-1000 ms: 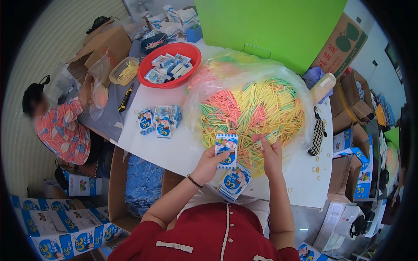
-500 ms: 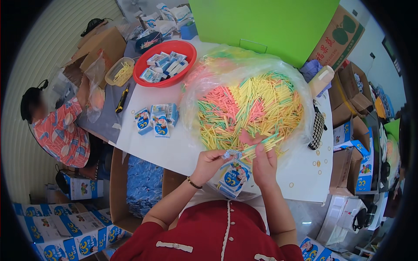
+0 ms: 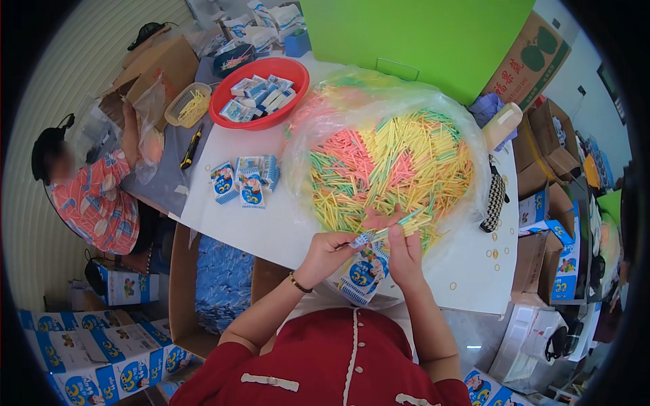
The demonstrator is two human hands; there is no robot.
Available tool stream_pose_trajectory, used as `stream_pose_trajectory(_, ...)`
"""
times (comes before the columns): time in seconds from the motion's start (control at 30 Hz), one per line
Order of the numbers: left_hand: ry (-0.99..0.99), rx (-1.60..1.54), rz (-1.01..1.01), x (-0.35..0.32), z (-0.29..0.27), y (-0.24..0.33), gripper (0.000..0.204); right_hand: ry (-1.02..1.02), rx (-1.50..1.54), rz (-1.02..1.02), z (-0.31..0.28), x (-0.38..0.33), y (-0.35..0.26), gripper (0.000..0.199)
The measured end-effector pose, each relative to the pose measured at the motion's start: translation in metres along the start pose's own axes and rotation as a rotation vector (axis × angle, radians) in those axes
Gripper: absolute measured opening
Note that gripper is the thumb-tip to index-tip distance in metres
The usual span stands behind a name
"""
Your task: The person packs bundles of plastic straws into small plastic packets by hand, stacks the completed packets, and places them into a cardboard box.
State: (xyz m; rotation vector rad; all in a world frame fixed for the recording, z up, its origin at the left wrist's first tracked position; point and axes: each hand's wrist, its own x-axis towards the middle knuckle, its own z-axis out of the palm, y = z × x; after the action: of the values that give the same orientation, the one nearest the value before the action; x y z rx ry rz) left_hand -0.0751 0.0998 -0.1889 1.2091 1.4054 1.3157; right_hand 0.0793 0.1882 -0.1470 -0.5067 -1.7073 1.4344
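I have my left hand (image 3: 326,257) pinching a small blue-and-white packet (image 3: 360,240), fingers of my right hand (image 3: 405,260) gripping yellow and green sticks (image 3: 413,221) angled toward it. Below, another packet (image 3: 361,276) sits by the counter's (image 3: 244,233) near edge; beyond, a clear bag (image 3: 298,166) holds heaped sticks.

Packing workshop: heaped coloured sticks (image 3: 423,152), blue-white packets (image 3: 252,188), stacked cartons (image 3: 108,355)

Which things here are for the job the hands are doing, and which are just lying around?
Seemingly for the job:
small packet in the left grip
coloured sticks in the right grip
plastic bag with more sticks

Seemingly just lying around:
yellow-and-black cutter
patterned black-and-white object
crumpled purple cloth
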Motion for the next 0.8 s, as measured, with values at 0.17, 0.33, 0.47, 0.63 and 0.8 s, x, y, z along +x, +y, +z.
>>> stream_pose_trajectory(0.17,-0.025,0.009,-0.028,-0.002,0.000,-0.002,0.015,0.032,-0.034,-0.015,-0.002,-0.001,-0.001,0.021)
stream_pose_trajectory(0.33,-0.017,0.075,-0.023,-0.004,0.001,0.000,0.014,-0.065,-0.239,-0.029,0.001,-0.006,0.006,0.021)
stream_pose_trajectory(0.47,-0.058,0.068,-0.083,-0.004,-0.002,0.010,0.016,-0.113,-0.180,0.014,0.005,-0.008,0.012,0.020)
stream_pose_trajectory(0.63,-0.085,-0.144,-0.048,-0.006,-0.002,-0.005,0.024,-0.183,-0.181,0.057,0.000,-0.009,0.015,0.019)
stream_pose_trajectory(0.8,-0.106,-0.345,-0.090,0.001,0.004,-0.001,0.031,-0.210,-0.525,-0.021,-0.003,0.001,0.003,0.029)
